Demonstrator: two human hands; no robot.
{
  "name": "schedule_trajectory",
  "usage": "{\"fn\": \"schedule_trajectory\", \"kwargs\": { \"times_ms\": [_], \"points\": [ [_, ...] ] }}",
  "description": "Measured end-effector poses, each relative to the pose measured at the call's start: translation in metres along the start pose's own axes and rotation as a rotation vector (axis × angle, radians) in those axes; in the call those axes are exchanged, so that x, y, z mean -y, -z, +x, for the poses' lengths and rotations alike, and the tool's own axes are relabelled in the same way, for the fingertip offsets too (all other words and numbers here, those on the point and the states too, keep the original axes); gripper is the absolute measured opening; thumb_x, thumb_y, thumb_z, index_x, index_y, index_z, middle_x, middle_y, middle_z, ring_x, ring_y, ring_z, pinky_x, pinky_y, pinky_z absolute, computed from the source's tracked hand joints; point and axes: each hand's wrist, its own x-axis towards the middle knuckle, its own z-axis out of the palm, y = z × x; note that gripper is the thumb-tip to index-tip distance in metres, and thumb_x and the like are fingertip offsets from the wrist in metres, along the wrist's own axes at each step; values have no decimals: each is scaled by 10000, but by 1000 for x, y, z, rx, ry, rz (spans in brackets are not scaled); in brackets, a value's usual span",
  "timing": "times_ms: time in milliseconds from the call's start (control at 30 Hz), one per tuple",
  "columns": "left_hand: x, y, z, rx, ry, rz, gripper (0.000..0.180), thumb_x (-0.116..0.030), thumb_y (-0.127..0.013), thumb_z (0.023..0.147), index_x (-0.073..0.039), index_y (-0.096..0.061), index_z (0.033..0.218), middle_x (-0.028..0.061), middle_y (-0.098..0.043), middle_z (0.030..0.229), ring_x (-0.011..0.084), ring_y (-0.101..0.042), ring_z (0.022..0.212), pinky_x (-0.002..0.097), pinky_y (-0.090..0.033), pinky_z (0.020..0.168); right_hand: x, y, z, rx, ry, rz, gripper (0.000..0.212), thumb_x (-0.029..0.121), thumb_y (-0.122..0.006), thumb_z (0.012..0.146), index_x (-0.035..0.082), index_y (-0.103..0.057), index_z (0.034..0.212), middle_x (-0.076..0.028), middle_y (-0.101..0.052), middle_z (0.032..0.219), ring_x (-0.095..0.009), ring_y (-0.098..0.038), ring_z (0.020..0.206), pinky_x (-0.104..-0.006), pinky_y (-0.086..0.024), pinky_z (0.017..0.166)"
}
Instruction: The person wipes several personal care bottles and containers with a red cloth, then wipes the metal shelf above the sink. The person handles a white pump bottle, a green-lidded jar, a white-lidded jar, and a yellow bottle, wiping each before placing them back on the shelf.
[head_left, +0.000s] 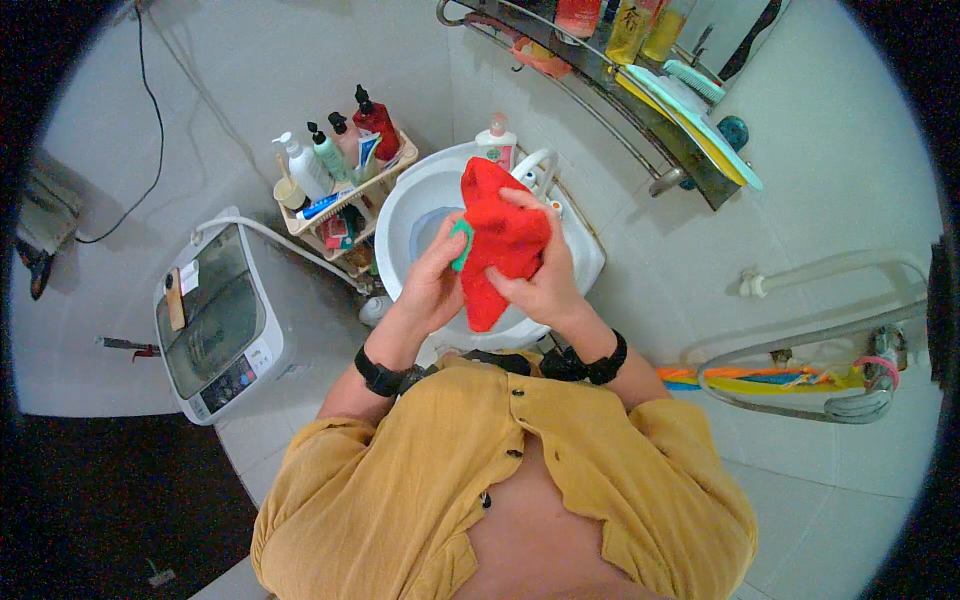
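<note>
Above the white washbasin (391, 222), a bright red cloth (500, 240) hangs bunched between my two hands. My left hand (430, 288) is closed round a small green block (461, 246) that looks like a bar of soap, pressed against the cloth's left side. Gripping the cloth from the right is my right hand (552, 283), its thumb in front and its fingers over the top. Part of a light-coloured bowl or water surface shows in the basin behind my left hand. The cloth hides the middle of the basin.
A tap (543, 165) and a pump bottle (497, 145) stand at the basin's back. To the left are a rack (402, 158) of bottles and a washing machine (255, 330). A dark shelf (600, 75) overhangs at upper right; a shower hose (735, 390) hangs right.
</note>
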Motion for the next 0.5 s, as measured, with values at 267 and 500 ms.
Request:
{"fn": "schedule_trajectory", "kwargs": {
  "times_ms": [267,500],
  "points": [
    [-10,-11,2,87,-43,-122,555,-371,-587,944,-108,-377,1386,91,-512,1328,244,-512,1238,457,-455,1012,1,13,6,-222,-375,453,666,55,-673,760,27,-391,1363,-120,-521,1288,-212,-536,1167,-358,-427,1001],
    [-4,-10,-1,17,-11,52,565,-374,-576,956,-101,-370,1406,65,-498,1354,201,-502,1245,388,-426,1033,3,8,-1,75,161,-159,811,2,-647,719,39,-288,1445,-118,-417,1384,-228,-440,1267,-378,-351,1077]
  ]
}}
